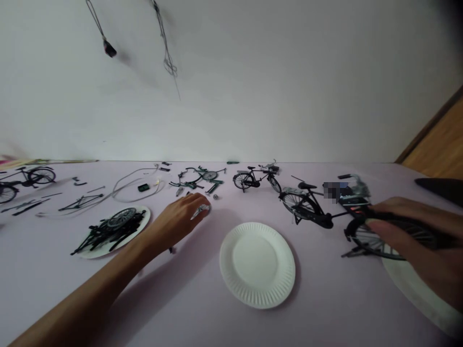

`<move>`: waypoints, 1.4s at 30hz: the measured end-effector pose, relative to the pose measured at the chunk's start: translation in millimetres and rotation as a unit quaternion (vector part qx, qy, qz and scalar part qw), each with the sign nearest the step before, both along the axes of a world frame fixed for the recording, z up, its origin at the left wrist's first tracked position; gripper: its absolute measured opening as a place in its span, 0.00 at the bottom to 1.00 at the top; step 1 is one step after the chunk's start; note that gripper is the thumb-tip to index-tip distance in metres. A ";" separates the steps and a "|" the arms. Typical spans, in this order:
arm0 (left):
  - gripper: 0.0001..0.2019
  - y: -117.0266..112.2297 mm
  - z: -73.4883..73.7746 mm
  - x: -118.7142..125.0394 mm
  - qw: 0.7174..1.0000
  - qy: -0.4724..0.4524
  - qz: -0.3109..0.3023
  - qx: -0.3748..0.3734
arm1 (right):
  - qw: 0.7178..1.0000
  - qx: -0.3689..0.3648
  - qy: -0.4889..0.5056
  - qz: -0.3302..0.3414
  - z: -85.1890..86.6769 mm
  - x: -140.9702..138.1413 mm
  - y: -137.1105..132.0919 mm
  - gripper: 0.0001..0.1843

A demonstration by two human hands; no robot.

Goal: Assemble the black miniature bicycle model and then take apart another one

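At right, a seemingly near-complete bicycle [323, 220] is being gripped in the right hand [428, 255]; the left hand [181, 212] is being held at a wheel [201, 210], grip indeterminable; frame parts [214, 186] are being left unassembled.

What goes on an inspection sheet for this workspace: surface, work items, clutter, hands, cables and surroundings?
Surface: pale pinkish tabletop.
Work items: black model bicycle at right; small spoked wheel by the left fingertips.
Clutter: dark parts heaped on the left paper plate; green bicycle parts loose farther back.
Hands: right hand grips the bicycle at its front wheel; left hand at the small wheel, hold unclear.
Cables: pale cable looped on the tabletop; cords hang against the wall.
Surroundings: pale wall behind; brown panel at right.
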State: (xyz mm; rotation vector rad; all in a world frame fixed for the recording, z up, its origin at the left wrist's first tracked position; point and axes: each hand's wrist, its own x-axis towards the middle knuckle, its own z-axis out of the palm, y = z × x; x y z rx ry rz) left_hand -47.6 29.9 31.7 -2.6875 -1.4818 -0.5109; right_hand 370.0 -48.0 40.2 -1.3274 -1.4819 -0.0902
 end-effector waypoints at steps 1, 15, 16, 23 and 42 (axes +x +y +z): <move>0.15 -2.3 3.5 2.9 1.000 -0.008 0.001 0.009 | 1.000 -0.011 -0.017 -0.010 -1.0 -6.1 -2.3 0.12; 0.15 -67.7 23.3 4.0 0.996 -0.062 -0.037 -0.052 | 0.935 -0.206 0.169 0.233 -4.1 -48.1 -15.7 0.13; 0.17 -76.8 16.4 14.8 0.994 -0.018 -0.077 -0.072 | 0.929 -0.196 0.222 0.221 -2.1 -45.7 -14.0 0.14; 0.29 -111.2 -14.5 62.3 0.962 0.081 -0.248 -0.076 | 0.948 0.064 0.307 0.045 26.4 -25.4 -3.2 0.13; 0.14 -102.1 -11.7 115.5 0.923 0.068 -0.375 0.058 | 0.985 0.037 0.097 -0.135 20.7 -4.0 -2.3 0.18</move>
